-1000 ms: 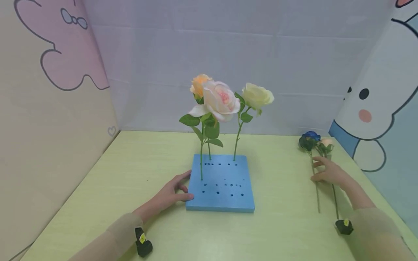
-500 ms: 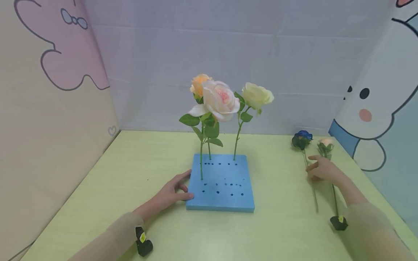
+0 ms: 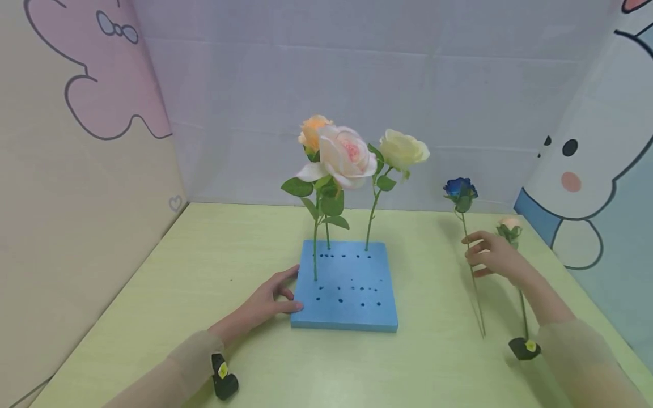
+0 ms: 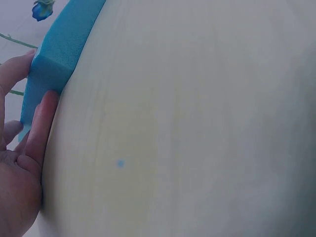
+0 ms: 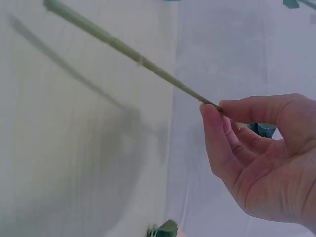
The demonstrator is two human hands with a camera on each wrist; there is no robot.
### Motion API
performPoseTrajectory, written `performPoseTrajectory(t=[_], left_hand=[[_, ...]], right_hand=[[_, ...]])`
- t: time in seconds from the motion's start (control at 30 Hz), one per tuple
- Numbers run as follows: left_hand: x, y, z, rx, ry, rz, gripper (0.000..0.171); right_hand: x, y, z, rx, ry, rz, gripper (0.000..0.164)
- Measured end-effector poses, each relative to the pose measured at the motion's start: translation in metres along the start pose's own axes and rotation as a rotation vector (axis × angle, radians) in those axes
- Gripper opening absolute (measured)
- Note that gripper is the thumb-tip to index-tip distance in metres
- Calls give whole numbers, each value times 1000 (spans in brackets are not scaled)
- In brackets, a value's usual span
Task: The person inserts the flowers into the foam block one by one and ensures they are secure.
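My right hand (image 3: 496, 259) pinches the thin green stem of a blue rose (image 3: 461, 192) about midway, the flower up and the stem tilted. In the right wrist view the stem (image 5: 113, 42) runs from between thumb and fingertip to a bare end over the table. My left hand (image 3: 264, 300) rests against the left side of a blue foam block (image 3: 352, 317) with rows of holes, fingers extended along its edge. In the block stand a pink-white rose (image 3: 344, 156), an orange rose (image 3: 312, 131) behind it and a pale yellow-green rose (image 3: 403, 149).
A peach rose (image 3: 509, 225) lies on the table at the right, partly behind my right hand and forearm. The pale yellow table (image 3: 229, 238) meets a grey-white cloth backdrop (image 3: 245, 113). Cartoon-printed panels stand at both sides.
My right hand has lifted the blue rose off the table and moved it left, away from the peach rose; its head now stands higher. The left hand and block stay put.
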State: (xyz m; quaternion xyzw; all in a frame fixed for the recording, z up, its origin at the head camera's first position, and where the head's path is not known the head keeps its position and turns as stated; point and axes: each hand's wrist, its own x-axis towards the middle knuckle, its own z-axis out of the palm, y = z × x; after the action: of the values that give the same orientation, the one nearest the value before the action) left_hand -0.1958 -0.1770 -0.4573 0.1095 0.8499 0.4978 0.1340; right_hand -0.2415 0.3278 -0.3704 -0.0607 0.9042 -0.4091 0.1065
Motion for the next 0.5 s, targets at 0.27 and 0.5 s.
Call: performPoseTrajectory(t=[0.27,0.5], left_hand=[[0,3,0,1,-6,12,92],[0,1,-1,-3,-8,6,92]], right_hand=[[-11,-51,14,62,191,-136,47],[-17,-85,34,142,442,-339,37]])
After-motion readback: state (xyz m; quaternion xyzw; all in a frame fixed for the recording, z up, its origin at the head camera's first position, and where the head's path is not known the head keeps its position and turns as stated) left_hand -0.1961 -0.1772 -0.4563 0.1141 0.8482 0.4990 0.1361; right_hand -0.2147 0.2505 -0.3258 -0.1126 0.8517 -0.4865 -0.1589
